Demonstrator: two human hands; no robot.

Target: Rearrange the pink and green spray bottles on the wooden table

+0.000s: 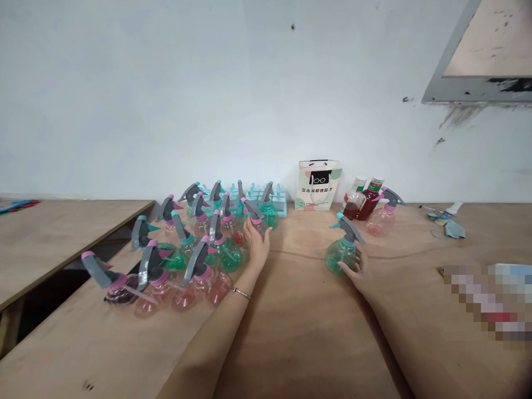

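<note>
My right hand (356, 269) is wrapped round the base of a green spray bottle (341, 252) with a grey trigger and teal collar, which stands upright on the wooden table (303, 327). My left hand (257, 241) reaches forward with fingers stretched out, touching the right edge of a cluster of several pink and green spray bottles (195, 244). A thin bracelet sits on my left wrist.
A pink spray bottle (384, 213) and two bottles of dark red liquid (362, 202) stand at the back right. A small paper bag (318, 185) and a light-blue tray (274, 199) stand by the wall. A gap (62, 277) separates this table from another on the left.
</note>
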